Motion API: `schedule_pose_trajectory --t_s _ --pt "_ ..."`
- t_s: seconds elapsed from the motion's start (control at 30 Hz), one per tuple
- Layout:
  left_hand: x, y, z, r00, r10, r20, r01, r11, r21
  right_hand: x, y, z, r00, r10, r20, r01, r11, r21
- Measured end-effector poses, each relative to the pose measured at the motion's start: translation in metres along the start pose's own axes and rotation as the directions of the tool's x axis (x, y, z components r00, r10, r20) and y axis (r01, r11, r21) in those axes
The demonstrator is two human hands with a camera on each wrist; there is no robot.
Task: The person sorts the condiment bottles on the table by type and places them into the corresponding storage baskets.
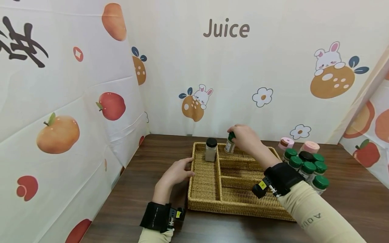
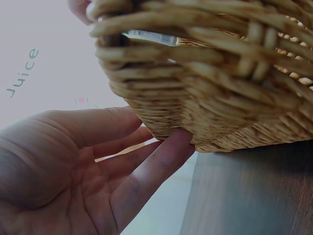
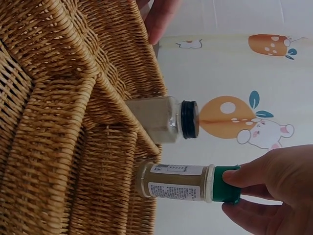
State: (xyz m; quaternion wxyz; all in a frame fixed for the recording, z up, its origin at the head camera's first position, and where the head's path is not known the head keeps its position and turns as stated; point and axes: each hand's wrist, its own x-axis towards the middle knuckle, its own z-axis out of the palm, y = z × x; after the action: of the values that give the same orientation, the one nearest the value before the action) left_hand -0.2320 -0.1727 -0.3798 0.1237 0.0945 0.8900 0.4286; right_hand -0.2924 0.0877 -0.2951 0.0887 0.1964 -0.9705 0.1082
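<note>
Right hand (image 1: 247, 138) pinches green cap of jar (image 3: 188, 182), held over tray (image 1: 206, 204) rear compartment, beside black-cap jar (image 1: 211, 149); best lowered upright, base flat on weave, grip kept till settled. Left hand (image 1: 177, 172) open, fingers straight vs tray's left wall, steadying. Tray: coarse wicker, divided; jars: clear, cylindrical, labelled; worktop (image 1: 139, 189): dark wood-grain.

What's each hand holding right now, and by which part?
The right hand pinches the green-capped jar by its cap. The left hand holds nothing; its straight fingers touch the wicker tray wall.
</note>
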Motion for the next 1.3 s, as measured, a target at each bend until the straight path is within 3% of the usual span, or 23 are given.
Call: schedule_pose_trajectory --t_s 0.47,1.3 --pt "-0.001 0.0 0.0 1.0 -0.003 0.001 0.003 1.0 -0.002 0.016 -0.004 0.028 1.0 0.016 0.018 -0.016 1.0 -0.012" --pt "-0.001 0.004 -0.001 1.0 -0.022 0.009 0.022 1.0 0.003 0.029 -0.005 0.049 0.996 0.021 0.087 -0.021 1.0 -0.001"
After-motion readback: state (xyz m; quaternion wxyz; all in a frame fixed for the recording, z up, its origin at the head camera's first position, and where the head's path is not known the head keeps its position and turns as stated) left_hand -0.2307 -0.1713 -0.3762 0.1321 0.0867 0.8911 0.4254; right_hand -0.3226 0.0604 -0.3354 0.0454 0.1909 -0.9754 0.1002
